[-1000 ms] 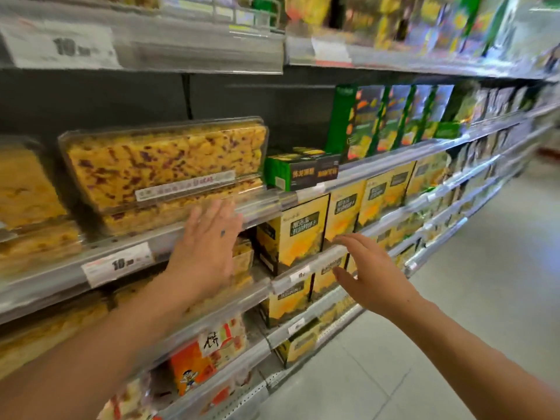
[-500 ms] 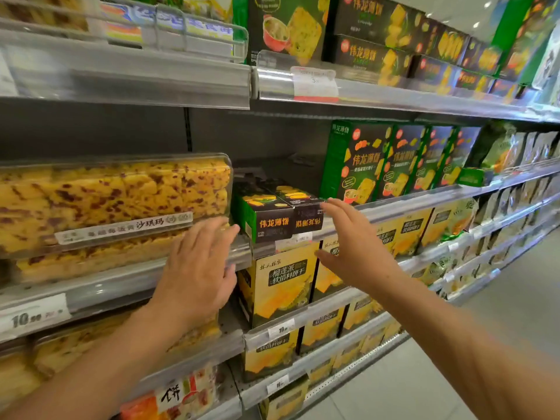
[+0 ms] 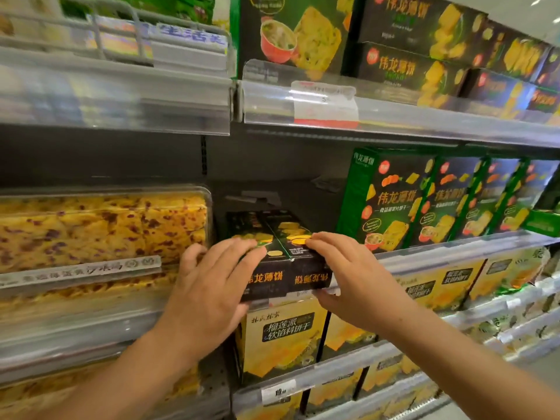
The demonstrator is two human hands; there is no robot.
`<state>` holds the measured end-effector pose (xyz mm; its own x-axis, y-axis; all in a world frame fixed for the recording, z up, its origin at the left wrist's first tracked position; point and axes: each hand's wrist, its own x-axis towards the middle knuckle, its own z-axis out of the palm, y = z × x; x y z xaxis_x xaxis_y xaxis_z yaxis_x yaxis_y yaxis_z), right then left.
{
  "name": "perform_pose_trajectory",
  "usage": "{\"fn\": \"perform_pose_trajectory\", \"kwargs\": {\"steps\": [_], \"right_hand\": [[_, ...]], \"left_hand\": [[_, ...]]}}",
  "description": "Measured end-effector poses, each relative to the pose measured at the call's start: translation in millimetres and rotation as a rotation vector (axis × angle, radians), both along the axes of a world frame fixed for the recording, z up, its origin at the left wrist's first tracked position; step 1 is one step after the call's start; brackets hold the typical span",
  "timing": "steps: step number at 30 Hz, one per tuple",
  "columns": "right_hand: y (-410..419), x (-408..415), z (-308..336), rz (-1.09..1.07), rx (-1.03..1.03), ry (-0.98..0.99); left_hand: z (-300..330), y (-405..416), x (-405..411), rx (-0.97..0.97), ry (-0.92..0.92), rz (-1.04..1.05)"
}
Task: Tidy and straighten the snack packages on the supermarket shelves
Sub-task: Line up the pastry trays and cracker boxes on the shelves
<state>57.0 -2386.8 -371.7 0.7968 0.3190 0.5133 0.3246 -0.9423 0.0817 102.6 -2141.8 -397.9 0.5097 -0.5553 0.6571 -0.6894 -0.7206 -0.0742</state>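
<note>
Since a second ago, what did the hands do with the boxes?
Both hands moved up from the shelf edges to the two flat black boxes. The left hand now holds the left box's end, the right hand the right one's, thumb under it. The boxes lie flat as before; the upright green boxes and cake trays stayed put.

A red-and-white price tag (image 3: 325, 106) sits in the upper shelf's clear front rail. A white price label (image 3: 278, 391) marks the lower shelf's front edge
</note>
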Motion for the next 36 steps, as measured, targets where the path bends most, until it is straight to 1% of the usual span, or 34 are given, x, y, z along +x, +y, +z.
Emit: {"fn": "perform_pose_trajectory", "kwargs": {"steps": [5,8,10,12,14,16,18,21,24,26,27,30,32,34,36], "right_hand": [[-7,13,-6,0.121,0.083,-0.051],[-12,20,-6,0.178,0.051,-0.092],[-19,24,-4,0.212,0.030,-0.095],[-27,25,-2,0.228,0.019,-0.101],[-35,24,4,0.241,0.019,-0.122],[-41,19,15,0.254,0.020,-0.148],[-45,10,31,0.270,0.027,-0.162],[-49,-11,67,0.294,0.035,-0.178],[-56,-32,111,0.338,0.046,-0.181],[-58,-47,142,0.388,0.085,-0.190],[-57,-53,158,0.415,0.110,-0.211],[-45,-64,201,0.479,0.203,-0.223],[-32,-64,228,0.524,0.268,-0.199],[-16,-62,256,0.588,0.352,-0.158],[1,-61,284,0.656,0.432,-0.150]], "left_hand": [[-1,-10,-8,-0.009,0.045,0.121],[-8,-5,-16,-0.034,-0.006,0.180],[-16,6,-24,-0.098,-0.036,0.240],[-25,18,-29,-0.184,-0.033,0.358],[-32,25,-32,-0.282,0.020,0.529],[-39,25,-31,-0.369,0.130,0.690],[-43,23,-28,-0.388,0.224,0.792],[-41,21,-26,-0.349,0.262,0.839],[-37,20,-33,-0.352,0.256,0.860],[-25,21,-40,-0.361,0.182,0.796],[-13,23,-42,-0.360,0.107,0.734],[46,34,-44,-0.322,-0.209,0.551],[95,46,-40,-0.261,-0.410,0.494],[141,58,-32,-0.190,-0.501,0.493],[178,70,-22,-0.119,-0.486,0.528]]}}
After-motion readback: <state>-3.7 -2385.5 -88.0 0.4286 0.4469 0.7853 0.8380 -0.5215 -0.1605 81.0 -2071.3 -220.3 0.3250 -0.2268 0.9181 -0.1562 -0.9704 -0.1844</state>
